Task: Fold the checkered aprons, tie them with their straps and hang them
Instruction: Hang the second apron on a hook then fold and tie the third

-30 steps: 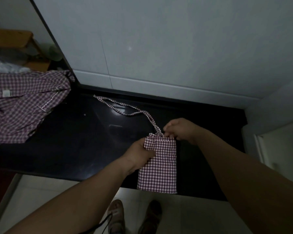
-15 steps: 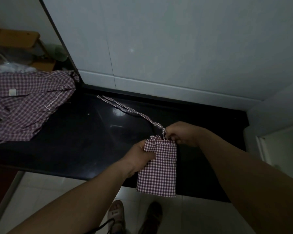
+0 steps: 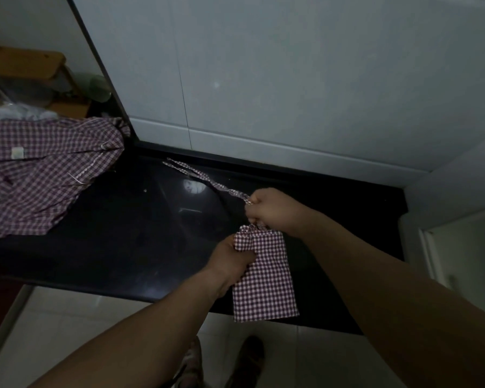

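Observation:
A folded red-and-white checkered apron lies on the black counter, its lower end hanging over the front edge. My left hand grips the folded apron at its upper left corner. My right hand holds the apron's straps just above the fold. The straps run from that hand up and left across the counter toward the wall. A second checkered apron lies unfolded in a heap at the counter's left end.
White wall panels rise behind the counter. A wooden shelf with a green cup stands at the far left. A white cabinet borders the right. My shoes show on the pale tiled floor.
My right hand has pulled the straps taut, so their loose loop on the counter has drawn into a straight line. My left hand has kept its grip on the folded apron.

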The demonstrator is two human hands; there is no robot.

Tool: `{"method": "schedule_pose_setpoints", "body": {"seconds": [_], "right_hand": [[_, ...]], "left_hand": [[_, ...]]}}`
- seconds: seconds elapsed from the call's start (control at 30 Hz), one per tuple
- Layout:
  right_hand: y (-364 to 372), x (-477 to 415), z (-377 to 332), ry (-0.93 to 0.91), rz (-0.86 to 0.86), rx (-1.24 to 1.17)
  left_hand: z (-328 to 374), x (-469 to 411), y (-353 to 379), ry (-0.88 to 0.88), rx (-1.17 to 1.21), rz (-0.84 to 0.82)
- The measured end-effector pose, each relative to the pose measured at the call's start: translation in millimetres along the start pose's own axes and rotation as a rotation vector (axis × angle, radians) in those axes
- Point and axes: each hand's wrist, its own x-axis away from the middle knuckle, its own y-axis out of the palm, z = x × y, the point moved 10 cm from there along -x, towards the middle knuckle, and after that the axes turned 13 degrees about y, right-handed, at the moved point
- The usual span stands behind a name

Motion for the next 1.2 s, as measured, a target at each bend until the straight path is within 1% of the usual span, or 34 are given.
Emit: {"method": "schedule_pose_setpoints", "body": {"seconds": [0.07, 0.13, 0.2, 0.23, 0.27, 0.33, 0.37, 0.4, 0.43, 0.5, 0.6, 0.67, 0.77, 0.83, 0.87, 0.9, 0.93, 1.0, 1.03, 1.07, 1.13, 1.2], "right_hand": [[-0.4, 23.4, -19.9, -0.076, 0.075, -0.069], [-1.0, 49.2, -25.3, -0.139, 0.133, -0.246], [4.0, 66.1, -6.4, -0.132, 0.144, -0.453], [9.3, 70.9, 10.3, -0.097, 0.13, -0.583], [17.6, 72.4, 31.8, -0.024, 0.111, -0.758], [40.7, 73.7, 78.3, 0.204, 0.056, -1.168], [50.9, 75.1, 95.9, 0.299, 0.039, -1.333], [57.4, 75.3, 108.6, 0.355, 0.024, -1.442], [60.1, 74.4, 117.4, 0.372, 0.008, -1.499], [58.8, 71.7, 129.4, 0.358, -0.002, -1.549], [60.5, 67.9, 142.0, 0.389, 0.04, -1.497], [66.2, 63.1, 137.1, 0.385, -0.002, -1.365], [74.2, 59.5, 126.2, 0.372, -0.139, -1.136], [66.9, 59.0, 123.5, 0.337, -0.199, -1.059], [58.6, 57.4, 125.1, 0.315, -0.193, -1.045], [46.4, 54.2, 127.4, 0.285, -0.148, -1.023], [30.7, 51.0, 128.6, 0.237, -0.07, -0.945], [-0.5, 47.1, 128.2, 0.139, 0.144, -0.573], [-8.0, 46.9, 124.8, 0.083, 0.214, -0.41], [-10.4, 46.5, 123.3, 0.022, 0.252, -0.32], [-8.0, 50.1, 124.5, -0.086, 0.297, -0.235], [-2.1, 54.7, 123.8, -0.194, 0.377, -0.143]], "left_hand": [[-0.6, -0.3, -3.6, -0.016, 0.073, 0.08], [0.5, -1.3, -6.8, -0.043, 0.188, 0.152], [4.5, -3.7, -9.6, -0.064, 0.318, 0.217], [6.1, -6.1, -11.6, -0.071, 0.366, 0.252], [8.0, -8.2, -15.3, -0.076, 0.402, 0.287], [11.5, -9.1, -20.2, -0.092, 0.468, 0.341], [12.7, -9.3, -21.5, -0.102, 0.501, 0.352], [13.5, -9.4, -23.0, -0.107, 0.531, 0.357], [13.2, -9.0, -25.7, -0.11, 0.551, 0.365], [13.5, -6.0, -31.8, -0.107, 0.581, 0.387], [10.3, -2.4, -37.9, -0.096, 0.607, 0.388], [5.8, -3.1, -34.6, -0.107, 0.653, 0.347], [10.6, -2.7, -19.8, -0.134, 0.766, 0.196], [27.4, -3.4, -15.8, -0.092, 0.708, 0.053], [36.7, -4.7, -15.7, -0.054, 0.63, -0.021], [46.5, -5.4, -14.8, -0.015, 0.535, -0.105], [51.0, -7.2, -15.3, 0.014, 0.43, -0.175], [59.3, -8.7, -19.2, 0.07, 0.23, -0.279], [62.6, -9.7, -22.5, 0.108, 0.133, -0.319], [65.9, -12.5, -27.6, 0.154, 0.018, -0.354], [68.4, -19.8, -35.1, 0.238, -0.273, -0.454], [66.5, -22.4, -35.2, 0.305, -0.572, -0.607]]}}
